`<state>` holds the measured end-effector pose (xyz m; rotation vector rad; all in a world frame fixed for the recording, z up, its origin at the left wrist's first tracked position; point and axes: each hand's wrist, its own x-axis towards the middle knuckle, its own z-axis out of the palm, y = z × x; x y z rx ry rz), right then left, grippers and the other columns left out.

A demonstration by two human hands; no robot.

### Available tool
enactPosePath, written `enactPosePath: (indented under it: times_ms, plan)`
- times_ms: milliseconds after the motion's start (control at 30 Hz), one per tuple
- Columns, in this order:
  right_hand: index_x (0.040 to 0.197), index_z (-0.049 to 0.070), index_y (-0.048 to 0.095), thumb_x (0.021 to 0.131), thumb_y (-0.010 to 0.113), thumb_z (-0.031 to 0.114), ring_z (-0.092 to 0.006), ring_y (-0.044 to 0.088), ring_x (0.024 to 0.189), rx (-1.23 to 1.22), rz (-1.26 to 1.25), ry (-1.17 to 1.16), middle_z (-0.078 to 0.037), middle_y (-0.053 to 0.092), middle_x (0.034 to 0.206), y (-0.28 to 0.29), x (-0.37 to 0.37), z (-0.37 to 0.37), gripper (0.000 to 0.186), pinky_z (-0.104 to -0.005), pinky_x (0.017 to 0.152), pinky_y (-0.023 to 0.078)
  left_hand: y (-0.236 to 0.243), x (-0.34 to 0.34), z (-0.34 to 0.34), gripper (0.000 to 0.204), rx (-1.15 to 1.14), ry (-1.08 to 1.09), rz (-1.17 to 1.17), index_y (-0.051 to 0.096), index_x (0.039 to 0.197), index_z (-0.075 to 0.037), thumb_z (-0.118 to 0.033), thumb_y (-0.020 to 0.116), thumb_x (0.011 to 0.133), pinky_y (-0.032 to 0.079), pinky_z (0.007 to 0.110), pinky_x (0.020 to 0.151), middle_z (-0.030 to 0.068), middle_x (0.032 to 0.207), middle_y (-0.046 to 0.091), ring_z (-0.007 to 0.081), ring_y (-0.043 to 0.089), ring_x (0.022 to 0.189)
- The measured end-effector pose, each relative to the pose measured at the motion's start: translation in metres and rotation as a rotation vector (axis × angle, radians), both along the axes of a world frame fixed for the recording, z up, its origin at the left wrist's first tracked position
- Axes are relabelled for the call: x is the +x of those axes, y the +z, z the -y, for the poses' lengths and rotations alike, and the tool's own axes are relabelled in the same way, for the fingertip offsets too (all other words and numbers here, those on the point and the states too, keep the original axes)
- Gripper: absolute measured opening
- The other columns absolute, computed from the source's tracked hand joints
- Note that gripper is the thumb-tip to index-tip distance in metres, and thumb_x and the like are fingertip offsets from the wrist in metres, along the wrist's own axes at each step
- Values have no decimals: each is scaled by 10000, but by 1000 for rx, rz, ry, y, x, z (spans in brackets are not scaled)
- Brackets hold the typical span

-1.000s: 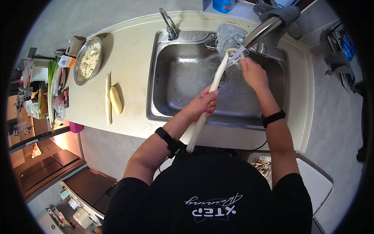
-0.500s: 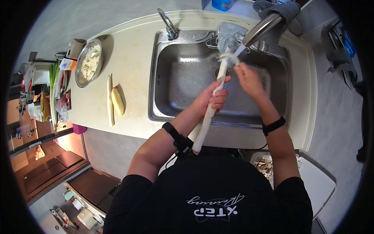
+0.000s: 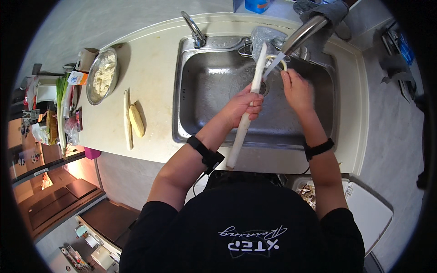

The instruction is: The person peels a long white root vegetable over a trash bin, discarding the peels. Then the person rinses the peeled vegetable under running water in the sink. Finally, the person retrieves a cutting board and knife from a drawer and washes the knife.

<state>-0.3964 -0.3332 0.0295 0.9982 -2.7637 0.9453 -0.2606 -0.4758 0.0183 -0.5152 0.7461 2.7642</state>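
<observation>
My left hand (image 3: 246,107) is closed around the middle of a long, pale peeled root (image 3: 243,125). The root slants over the sink (image 3: 207,98), its lower end past the near rim. Just right of its upper part, my right hand (image 3: 298,92) pinches a cream-coloured curved loop (image 3: 284,63), whose exact kind is unclear. Behind both, water runs from a large tap (image 3: 306,35) at the upper right. The loop's far side is partly hidden by the water stream.
On the left counter (image 3: 157,104) lie a thin pale root (image 3: 127,123) and a short yellowish piece (image 3: 136,120). A steel bowl (image 3: 92,93) holds pale pieces. A smaller tap (image 3: 195,32) stands behind the sink. Below right sits an open bin (image 3: 302,184) with scraps.
The root has swung slightly more upright, with its lower end moved away from my body. My right hand has shifted a little right, and the loop has come off the root.
</observation>
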Motion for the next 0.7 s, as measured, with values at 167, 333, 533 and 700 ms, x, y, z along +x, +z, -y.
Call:
enactPosePath:
  times_ms: [167, 333, 533, 700]
  plan:
    - [896, 112, 576, 941, 512, 348, -346, 634, 769, 221, 15, 310, -106, 640, 844, 0, 0, 4, 249, -468, 617, 495, 0, -15, 2, 219, 25, -56, 49, 437, 1055, -173, -83, 545, 887, 305, 216, 379, -39, 649, 412, 40, 358, 452]
    - [921, 118, 578, 937, 518, 352, -364, 626, 793, 129, -5, 210, -116, 638, 869, -7, 2, 0, 242, -478, 627, 494, 2, -23, 4, 191, -122, -40, 57, 441, 1051, -150, -87, 534, 898, 293, 212, 366, -43, 658, 412, 38, 355, 443]
    - [962, 94, 602, 959, 496, 408, -216, 596, 615, -229, 624, -160, -71, 628, 797, -21, -22, -3, 331, -343, 529, 461, 1, -31, 1, 208, -110, -14, 28, 458, 1089, -125, -92, 542, 902, 329, 220, 395, -38, 665, 419, 44, 372, 460]
    - [1019, 55, 587, 877, 613, 496, -92, 499, 561, -471, 1135, -112, -27, 581, 764, -19, 11, -24, 464, -249, 505, 407, -10, -59, -5, 131, -226, 195, 36, 435, 990, -99, -130, 542, 921, 373, 253, 407, -5, 667, 438, 78, 403, 462]
